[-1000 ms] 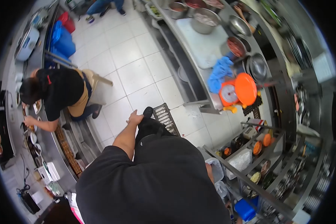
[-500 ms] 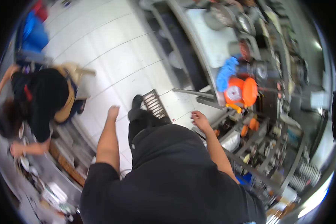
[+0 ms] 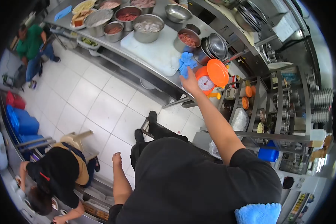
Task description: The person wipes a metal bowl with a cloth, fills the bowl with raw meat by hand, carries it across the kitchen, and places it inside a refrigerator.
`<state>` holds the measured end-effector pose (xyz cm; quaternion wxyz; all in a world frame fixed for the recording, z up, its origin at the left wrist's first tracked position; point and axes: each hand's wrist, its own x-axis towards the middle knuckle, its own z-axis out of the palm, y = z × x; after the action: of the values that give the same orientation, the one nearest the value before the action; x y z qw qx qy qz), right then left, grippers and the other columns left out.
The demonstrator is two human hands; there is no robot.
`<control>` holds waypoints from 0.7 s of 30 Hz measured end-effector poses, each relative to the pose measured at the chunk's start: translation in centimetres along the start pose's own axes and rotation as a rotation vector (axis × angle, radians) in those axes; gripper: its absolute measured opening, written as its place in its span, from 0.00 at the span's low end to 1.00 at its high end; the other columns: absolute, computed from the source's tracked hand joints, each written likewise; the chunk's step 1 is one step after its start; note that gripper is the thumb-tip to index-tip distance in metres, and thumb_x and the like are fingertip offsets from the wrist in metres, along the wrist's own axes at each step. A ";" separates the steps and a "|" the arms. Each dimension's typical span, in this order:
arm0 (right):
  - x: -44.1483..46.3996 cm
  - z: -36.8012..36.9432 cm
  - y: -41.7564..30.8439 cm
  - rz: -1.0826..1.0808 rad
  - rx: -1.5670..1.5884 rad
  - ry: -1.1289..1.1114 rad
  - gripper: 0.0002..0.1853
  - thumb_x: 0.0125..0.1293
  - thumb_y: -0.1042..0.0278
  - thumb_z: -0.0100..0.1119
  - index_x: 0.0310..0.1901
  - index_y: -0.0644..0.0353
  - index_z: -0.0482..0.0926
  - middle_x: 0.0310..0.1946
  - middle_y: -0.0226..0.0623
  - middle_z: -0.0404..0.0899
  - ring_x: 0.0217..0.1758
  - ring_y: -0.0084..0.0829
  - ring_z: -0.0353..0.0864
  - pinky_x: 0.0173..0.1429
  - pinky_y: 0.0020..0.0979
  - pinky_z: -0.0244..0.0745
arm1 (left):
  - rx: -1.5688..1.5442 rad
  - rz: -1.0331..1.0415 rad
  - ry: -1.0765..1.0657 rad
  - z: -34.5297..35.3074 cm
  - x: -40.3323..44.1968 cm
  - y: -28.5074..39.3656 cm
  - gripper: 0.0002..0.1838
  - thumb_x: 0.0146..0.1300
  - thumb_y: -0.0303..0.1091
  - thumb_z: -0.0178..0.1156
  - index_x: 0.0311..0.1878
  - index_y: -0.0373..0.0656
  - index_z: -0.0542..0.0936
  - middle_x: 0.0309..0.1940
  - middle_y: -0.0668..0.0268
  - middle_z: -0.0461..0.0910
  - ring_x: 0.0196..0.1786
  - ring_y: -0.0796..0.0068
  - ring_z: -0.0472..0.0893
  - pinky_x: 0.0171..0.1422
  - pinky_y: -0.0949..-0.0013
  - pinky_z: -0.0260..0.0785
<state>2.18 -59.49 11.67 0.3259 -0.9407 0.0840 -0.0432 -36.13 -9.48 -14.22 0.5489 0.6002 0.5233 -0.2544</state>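
My right hand (image 3: 190, 81) reaches out to the steel table and has its fingers closed on a crumpled blue cloth (image 3: 186, 62). Just right of that hand stands an orange kitchen scale (image 3: 204, 83) with a round white dial and an orange pan (image 3: 217, 73). A white cutting board (image 3: 153, 52) lies left of the cloth. Behind the cloth is a steel pot of cut raw meat (image 3: 187, 40). Down at my side hangs my left hand (image 3: 117, 159), its fingers curled in, over the tiled floor and touching nothing.
Several steel pots of meat (image 3: 127, 16) line the table (image 3: 112, 43). A metal rack (image 3: 265, 132) stands to my right. At lower left a co-worker (image 3: 59, 171) bends over a counter beside a beige plastic chair (image 3: 82, 141). Another person (image 3: 31, 48) sits at far left.
My right hand has risen from beside my body to the table and taken hold of the blue cloth. The view has turned, showing more of the table. My left hand still hangs low.
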 end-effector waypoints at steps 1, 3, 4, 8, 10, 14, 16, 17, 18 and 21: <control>1.2 0.2 -0.3 0.027 -0.072 0.046 0.43 0.68 0.55 0.63 0.78 0.64 0.56 0.70 0.65 0.67 0.72 0.59 0.72 0.69 0.49 0.76 | -0.010 0.088 0.015 0.7 -0.1 1.9 0.19 0.69 0.41 0.62 0.57 0.39 0.80 0.30 0.67 0.77 0.28 0.75 0.73 0.29 0.66 0.67; 2.8 1.5 -0.6 0.088 -0.183 0.097 0.43 0.69 0.55 0.62 0.79 0.62 0.53 0.69 0.67 0.66 0.66 0.62 0.76 0.65 0.52 0.78 | 0.006 0.247 0.027 2.0 -1.0 6.9 0.25 0.69 0.40 0.63 0.65 0.35 0.77 0.41 0.62 0.81 0.37 0.76 0.75 0.43 0.69 0.71; 3.3 2.1 -0.6 0.120 -0.226 0.108 0.42 0.69 0.57 0.62 0.79 0.61 0.53 0.67 0.67 0.66 0.61 0.62 0.79 0.60 0.53 0.81 | 0.073 0.321 0.001 2.9 -2.1 10.6 0.25 0.71 0.40 0.62 0.66 0.35 0.77 0.48 0.58 0.84 0.44 0.71 0.80 0.51 0.66 0.74; 4.8 1.9 -0.8 0.215 -0.285 0.002 0.37 0.70 0.58 0.62 0.75 0.59 0.57 0.62 0.64 0.69 0.48 0.63 0.86 0.49 0.55 0.86 | 0.252 0.751 -0.107 10.2 -8.2 27.2 0.20 0.75 0.38 0.59 0.63 0.36 0.80 0.55 0.55 0.85 0.60 0.64 0.82 0.66 0.63 0.72; 5.4 1.9 -0.1 0.195 -0.289 0.004 0.35 0.70 0.58 0.62 0.72 0.60 0.59 0.61 0.63 0.70 0.44 0.62 0.87 0.46 0.55 0.86 | 0.353 0.933 -0.255 16.5 -15.3 36.4 0.19 0.76 0.38 0.58 0.63 0.38 0.80 0.52 0.56 0.86 0.55 0.68 0.83 0.61 0.66 0.75; 5.5 2.3 1.1 0.191 -0.273 -0.021 0.32 0.69 0.58 0.64 0.68 0.60 0.62 0.57 0.58 0.72 0.39 0.58 0.88 0.40 0.51 0.87 | 0.490 1.212 -0.597 31.7 -27.5 49.4 0.24 0.76 0.39 0.61 0.68 0.37 0.76 0.54 0.55 0.84 0.49 0.71 0.85 0.56 0.70 0.77; 5.2 2.3 1.0 0.169 -0.255 -0.006 0.29 0.68 0.60 0.63 0.66 0.59 0.63 0.55 0.56 0.73 0.37 0.54 0.89 0.38 0.49 0.88 | 0.398 1.255 -0.667 39.9 -29.2 52.8 0.31 0.73 0.47 0.64 0.69 0.34 0.73 0.53 0.51 0.84 0.49 0.63 0.86 0.54 0.63 0.78; 5.4 2.2 1.2 0.178 -0.240 -0.031 0.27 0.68 0.62 0.60 0.65 0.60 0.64 0.56 0.57 0.73 0.37 0.54 0.89 0.38 0.49 0.88 | 0.351 1.267 -0.676 43.6 -30.5 54.5 0.33 0.71 0.50 0.65 0.68 0.33 0.74 0.52 0.49 0.84 0.48 0.59 0.87 0.54 0.60 0.78; 5.6 2.1 1.4 0.185 -0.229 -0.054 0.24 0.68 0.64 0.58 0.63 0.60 0.66 0.57 0.58 0.73 0.37 0.53 0.90 0.38 0.49 0.88 | 0.452 1.342 -0.535 46.6 -32.0 56.1 0.32 0.71 0.53 0.65 0.63 0.34 0.76 0.45 0.50 0.84 0.43 0.61 0.87 0.50 0.61 0.78; 5.7 1.6 1.3 0.201 -0.211 -0.033 0.25 0.67 0.64 0.60 0.63 0.59 0.67 0.57 0.56 0.73 0.37 0.51 0.90 0.37 0.47 0.88 | 0.712 1.427 -0.240 53.1 -33.2 60.0 0.28 0.69 0.54 0.65 0.50 0.33 0.79 0.30 0.51 0.84 0.33 0.60 0.88 0.43 0.58 0.79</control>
<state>7.83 -60.53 9.75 0.2294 -0.9571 0.1766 0.0145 21.85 -61.21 24.33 0.4074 0.8971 -0.1610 -0.0567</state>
